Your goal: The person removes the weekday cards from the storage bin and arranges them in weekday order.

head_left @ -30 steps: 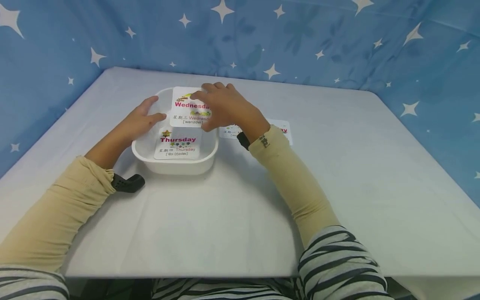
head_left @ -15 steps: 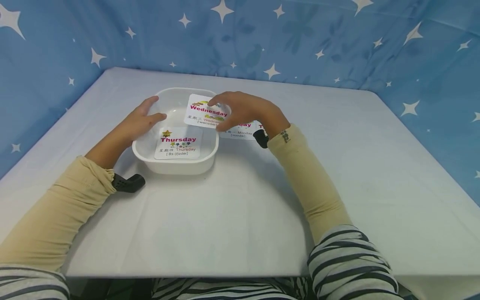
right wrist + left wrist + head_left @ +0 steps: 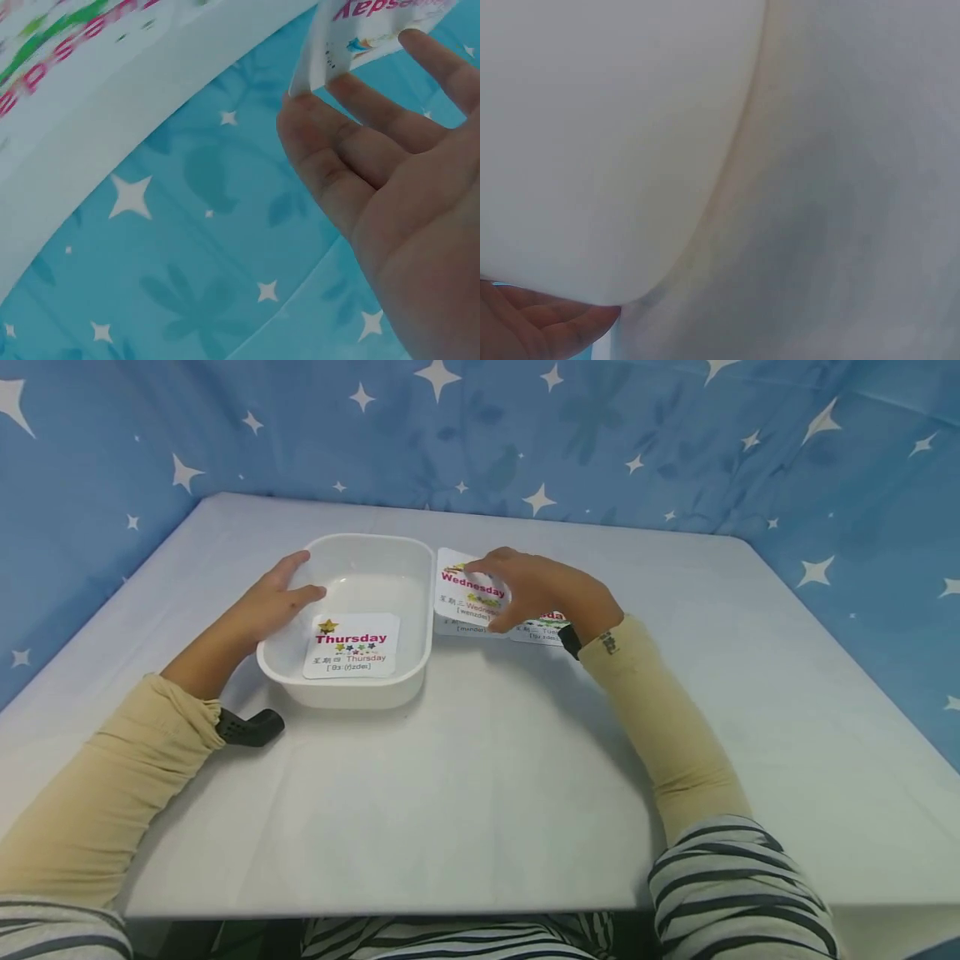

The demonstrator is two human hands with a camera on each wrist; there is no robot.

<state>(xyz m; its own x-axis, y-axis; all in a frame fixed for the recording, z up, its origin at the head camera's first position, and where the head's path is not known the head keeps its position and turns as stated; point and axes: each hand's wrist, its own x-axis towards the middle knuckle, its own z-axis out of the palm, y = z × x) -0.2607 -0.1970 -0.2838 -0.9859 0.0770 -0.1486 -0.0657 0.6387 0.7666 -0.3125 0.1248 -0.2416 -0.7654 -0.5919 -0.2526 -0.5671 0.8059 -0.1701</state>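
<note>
My left hand [image 3: 273, 600] grips the left rim of a white plastic basin [image 3: 358, 697], thumb reaching over the edge. In the left wrist view its fingers [image 3: 576, 332] press against the basin's outer wall [image 3: 592, 150]. Inside the basin, toward the front, lies a "Thursday" word card [image 3: 350, 647]. My right hand [image 3: 551, 585] pinches a "Wednesday" word card [image 3: 467, 589] just right of the basin. That card [image 3: 386, 26] hangs tilted at the fingertips in the right wrist view. Beneath it a "Monday" card [image 3: 468, 629] is partly hidden, with a "Tuesday" card [image 3: 543, 632] beside it.
A white cloth covers the table [image 3: 465, 793]. A blue curtain with white stars [image 3: 525, 443] hangs behind and at both sides. Dark wrist-camera mounts [image 3: 251, 727] stick out from the sleeves, the left one close to the basin's front left.
My right hand has carried the "Wednesday" card rightward, from over the basin to above the "Monday" card. More of the basin's inside shows. My left hand keeps its hold on the rim.
</note>
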